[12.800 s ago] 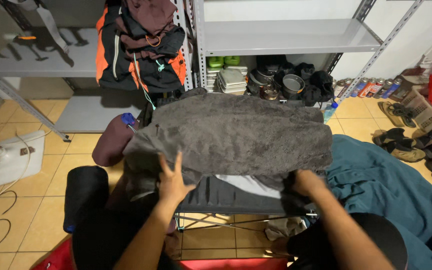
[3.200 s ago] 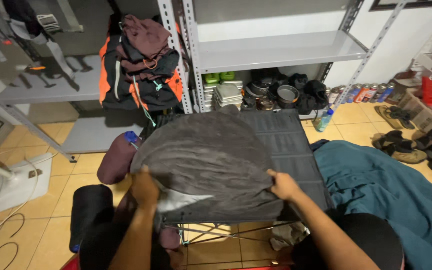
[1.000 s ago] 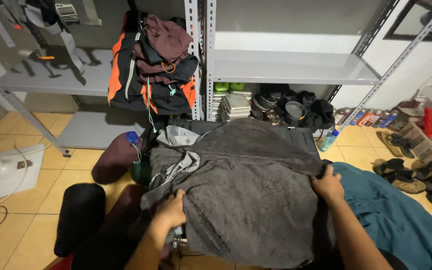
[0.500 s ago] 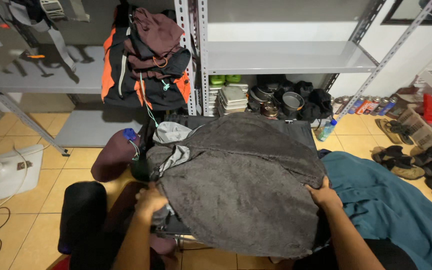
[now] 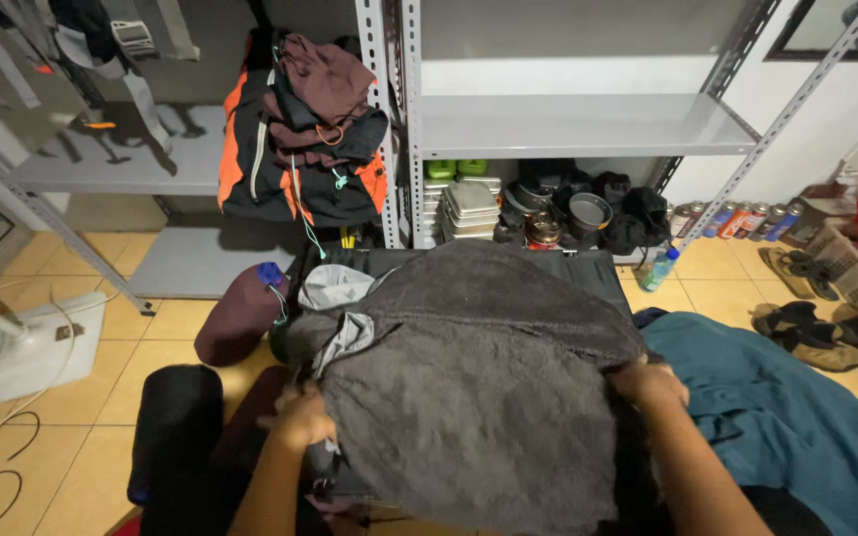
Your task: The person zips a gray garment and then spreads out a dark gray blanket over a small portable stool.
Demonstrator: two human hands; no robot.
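Note:
A dark grey fleece garment point(image 5: 479, 387) with a light grey lining lies bunched over a small black folding table point(image 5: 588, 270). My left hand point(image 5: 300, 419) grips its near left edge. My right hand point(image 5: 652, 385) clutches the near right edge, knuckles up. The garment hides most of the tabletop; only the far right strip shows.
A teal cloth point(image 5: 786, 417) lies to the right. A maroon stuff sack point(image 5: 240, 316) and a black roll point(image 5: 173, 427) sit at the left. Grey metal shelves point(image 5: 578, 124) hold cookware point(image 5: 538, 203); an orange and black backpack point(image 5: 300, 139) hangs behind. Sandals point(image 5: 816, 337) and a water bottle point(image 5: 655, 270) are on the tile floor.
Both hands have kept hold of the grey garment, turning and folding it on the table. It has shifted from spread flat to bunched toward me, with the light lining showing at the left.

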